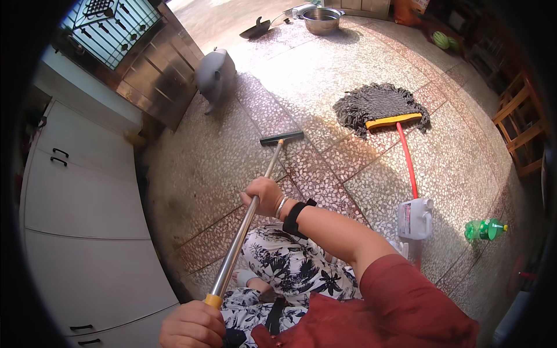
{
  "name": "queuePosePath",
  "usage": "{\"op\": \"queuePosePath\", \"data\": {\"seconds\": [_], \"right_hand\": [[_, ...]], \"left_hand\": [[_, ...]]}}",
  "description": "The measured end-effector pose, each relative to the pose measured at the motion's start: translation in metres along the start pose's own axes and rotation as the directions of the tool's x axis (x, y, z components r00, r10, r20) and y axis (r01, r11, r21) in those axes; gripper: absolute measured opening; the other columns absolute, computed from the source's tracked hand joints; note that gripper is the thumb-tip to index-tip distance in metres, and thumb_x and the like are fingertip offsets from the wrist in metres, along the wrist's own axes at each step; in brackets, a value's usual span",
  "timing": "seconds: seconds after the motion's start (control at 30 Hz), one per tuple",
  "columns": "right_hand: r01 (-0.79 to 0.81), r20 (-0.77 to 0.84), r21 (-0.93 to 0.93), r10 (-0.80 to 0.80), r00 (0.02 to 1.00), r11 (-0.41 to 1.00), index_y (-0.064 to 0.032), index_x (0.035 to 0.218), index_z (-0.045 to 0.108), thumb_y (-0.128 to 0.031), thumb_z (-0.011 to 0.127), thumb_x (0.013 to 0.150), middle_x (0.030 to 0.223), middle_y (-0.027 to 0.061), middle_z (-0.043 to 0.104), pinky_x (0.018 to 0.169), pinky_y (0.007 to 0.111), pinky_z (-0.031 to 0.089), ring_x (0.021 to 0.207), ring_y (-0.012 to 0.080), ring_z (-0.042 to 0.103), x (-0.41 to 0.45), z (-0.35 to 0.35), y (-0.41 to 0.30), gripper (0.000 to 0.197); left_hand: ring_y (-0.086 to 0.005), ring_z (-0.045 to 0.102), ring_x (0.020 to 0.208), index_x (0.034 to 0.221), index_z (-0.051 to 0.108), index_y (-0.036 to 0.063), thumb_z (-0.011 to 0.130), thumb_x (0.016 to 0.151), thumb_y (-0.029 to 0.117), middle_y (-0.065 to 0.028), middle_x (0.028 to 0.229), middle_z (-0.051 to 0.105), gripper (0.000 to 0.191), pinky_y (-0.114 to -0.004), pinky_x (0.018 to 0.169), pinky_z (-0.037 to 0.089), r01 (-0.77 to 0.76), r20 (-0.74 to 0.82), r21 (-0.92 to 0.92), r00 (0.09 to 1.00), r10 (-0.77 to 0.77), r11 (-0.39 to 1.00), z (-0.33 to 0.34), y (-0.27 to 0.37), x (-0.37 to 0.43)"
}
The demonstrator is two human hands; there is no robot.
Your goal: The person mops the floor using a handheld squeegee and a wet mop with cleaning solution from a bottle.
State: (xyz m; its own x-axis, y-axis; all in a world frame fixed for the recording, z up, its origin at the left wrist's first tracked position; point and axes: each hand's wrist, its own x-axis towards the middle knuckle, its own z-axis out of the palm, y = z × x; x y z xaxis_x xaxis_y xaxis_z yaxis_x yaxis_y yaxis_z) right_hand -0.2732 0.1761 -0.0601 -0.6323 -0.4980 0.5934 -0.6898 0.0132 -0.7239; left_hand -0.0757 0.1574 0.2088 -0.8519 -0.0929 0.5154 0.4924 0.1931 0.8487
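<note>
My right hand (264, 195) grips the metal pole (237, 241) of a floor squeegee midway along its length. Lower in the view, my left hand (191, 326) is closed around the same pole near its upper end, just below a yellow collar (213, 300). The dark squeegee blade (282, 138) rests on the speckled terrazzo floor (313, 182) ahead of my feet. A grey string mop head (383, 102) with a yellow clamp lies to the right. Its red handle (408, 161) runs back towards me and passes under or behind a white plastic jug (415, 219).
A green plastic bottle (485, 229) lies right of the jug. White cabinets (87, 195) line the left side. Near the metal door (156, 74) sits a grey rounded object (216, 71). Farther off are a wok (256, 30) and a steel pot (322, 21). Wooden chair (520, 124) at right.
</note>
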Motion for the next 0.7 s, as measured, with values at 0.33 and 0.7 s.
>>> {"op": "queuePosePath", "data": {"seconds": [0.33, 0.7], "right_hand": [[0.076, -0.052, 0.007, -0.075, 0.996, 0.997, -0.0068, 0.047, 0.044, -0.012, 0.062, 0.069, 0.05, 0.0083, 0.049, 0.049, 0.038, 0.041, 0.048, 0.0284, 0.049, -0.004, -0.002, 0.0, 0.029], [0.048, -0.03, 0.015, -0.048, 0.998, 0.999, -0.0076, 0.047, 0.045, -0.01, 0.062, 0.07, 0.049, 0.0087, 0.049, 0.048, 0.037, 0.041, 0.048, 0.0279, 0.05, -0.018, -0.015, -0.035, 0.028]], "left_hand": [[-0.0159, 0.035, 0.033, 0.048, 0.032, 0.0116, 0.042, 0.091, 0.031, -0.0021, 0.04, 0.037, 0.048, -0.027, 0.038, 0.03, 0.015, -0.059, 0.057, 0.998, -0.012, 0.998, 0.006, 0.002, -0.007], [-0.0138, 0.037, 0.032, 0.048, 0.034, 0.0115, 0.04, 0.091, 0.026, -0.001, 0.039, 0.038, 0.046, -0.026, 0.038, 0.033, -0.107, 0.002, -0.057, 0.994, 0.107, 0.993, -0.003, 0.018, -0.014]]}}
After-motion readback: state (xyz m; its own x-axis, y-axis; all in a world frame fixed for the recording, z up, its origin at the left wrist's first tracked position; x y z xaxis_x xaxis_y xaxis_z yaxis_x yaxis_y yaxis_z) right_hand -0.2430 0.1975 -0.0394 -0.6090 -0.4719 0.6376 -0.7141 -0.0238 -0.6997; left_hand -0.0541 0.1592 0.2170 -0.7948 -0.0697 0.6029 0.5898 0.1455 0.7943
